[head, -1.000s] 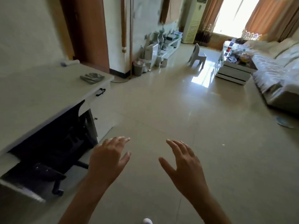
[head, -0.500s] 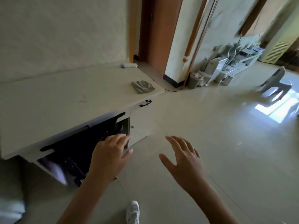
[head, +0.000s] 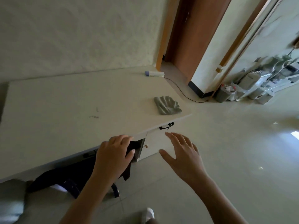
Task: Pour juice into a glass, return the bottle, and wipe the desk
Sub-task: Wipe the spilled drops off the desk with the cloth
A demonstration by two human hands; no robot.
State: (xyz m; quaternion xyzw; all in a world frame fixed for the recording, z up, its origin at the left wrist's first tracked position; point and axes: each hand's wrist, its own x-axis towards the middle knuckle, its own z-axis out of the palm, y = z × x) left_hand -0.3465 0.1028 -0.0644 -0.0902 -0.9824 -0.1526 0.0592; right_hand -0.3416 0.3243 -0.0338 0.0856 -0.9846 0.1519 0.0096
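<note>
While no juice bottle and no glass show anywhere, we judge only the wiping is left: the grey cloth (head: 167,105) lies on the counter (head: 64,110) near its right corner, and our left hand (head: 113,156) and right hand (head: 182,156) hang before its front edge, open, holding nothing.

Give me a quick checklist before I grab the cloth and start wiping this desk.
1. Crumpled grey cloth on the desk near its right corner: ok.
2. Both hands free, left hand and right hand open and empty: ok.
3. White desk top free of glass or bottle: ok, neither is in view.
4. Small white and purple tube at the back edge, in the wiping path: not ok.
5. Dark marks mid-desk, spill or stain: cannot tell.
</note>
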